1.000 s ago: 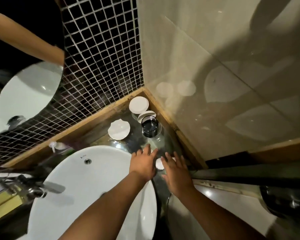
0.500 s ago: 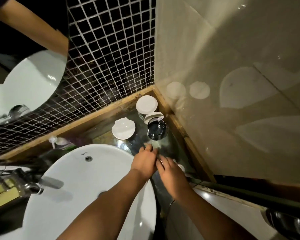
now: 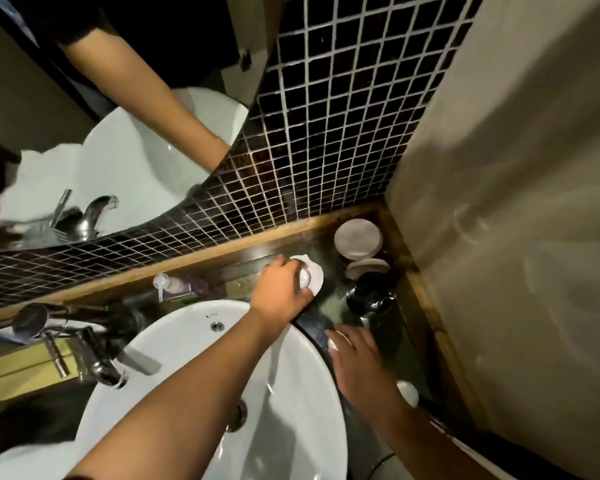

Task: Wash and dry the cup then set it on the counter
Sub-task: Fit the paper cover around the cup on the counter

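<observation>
My left hand [image 3: 281,292] reaches across the sink rim to the counter's back. Its fingers are curled around a small round pale cup [image 3: 305,279], which sits on or just above a white scalloped dish [image 3: 316,277]. The hand hides most of the cup. My right hand [image 3: 357,362] lies with fingers spread and empty over the dark wet counter [image 3: 329,308] right of the sink. A dark glass tumbler [image 3: 374,296] stands upright just beyond my right fingertips.
The white basin [image 3: 291,393] fills the lower middle, with a chrome faucet [image 3: 94,358] at its left. Two round white lids [image 3: 358,239] sit in the back corner. A pump bottle [image 3: 168,285] lies behind the basin. A small white object [image 3: 407,393] rests by my right wrist. Tiled walls close the corner.
My left hand moved forward from beside my right hand to the scalloped dish and closed there. My right hand stayed near the counter front. The camera leaned closer.
</observation>
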`<state>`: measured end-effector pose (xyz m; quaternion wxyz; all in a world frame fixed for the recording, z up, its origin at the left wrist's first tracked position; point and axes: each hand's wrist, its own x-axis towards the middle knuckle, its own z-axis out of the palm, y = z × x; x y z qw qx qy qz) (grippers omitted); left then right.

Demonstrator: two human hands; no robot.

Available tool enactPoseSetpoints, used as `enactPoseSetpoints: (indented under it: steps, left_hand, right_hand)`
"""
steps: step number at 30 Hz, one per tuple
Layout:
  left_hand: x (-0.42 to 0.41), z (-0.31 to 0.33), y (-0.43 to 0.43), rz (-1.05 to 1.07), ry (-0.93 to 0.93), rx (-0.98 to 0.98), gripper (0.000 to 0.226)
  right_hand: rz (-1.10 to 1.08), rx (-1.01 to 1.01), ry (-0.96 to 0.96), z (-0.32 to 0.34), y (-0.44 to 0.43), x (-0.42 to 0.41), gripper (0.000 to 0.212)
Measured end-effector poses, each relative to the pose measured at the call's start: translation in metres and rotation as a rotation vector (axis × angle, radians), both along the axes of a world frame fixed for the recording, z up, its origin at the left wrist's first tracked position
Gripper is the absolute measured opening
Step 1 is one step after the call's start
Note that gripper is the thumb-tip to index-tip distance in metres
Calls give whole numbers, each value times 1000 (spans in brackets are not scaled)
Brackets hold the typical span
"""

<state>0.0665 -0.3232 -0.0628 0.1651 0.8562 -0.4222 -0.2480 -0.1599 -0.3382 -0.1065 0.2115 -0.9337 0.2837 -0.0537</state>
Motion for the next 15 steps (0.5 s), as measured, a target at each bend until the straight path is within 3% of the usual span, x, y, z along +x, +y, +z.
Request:
enactPoseSetpoints:
  steps: [6, 11, 15]
  left_hand:
    - [6, -10, -2, -13, -28, 39, 45]
    - [13, -10, -6, -87, -67, 102, 49]
    - [18, -10, -5, -133, -74, 78, 42]
  right_hand:
    - [52, -42, 39, 13, -9, 65, 42]
    - [-199, 186, -159, 42, -16, 83, 31]
    - [-221, 174, -163, 49, -18, 91, 28]
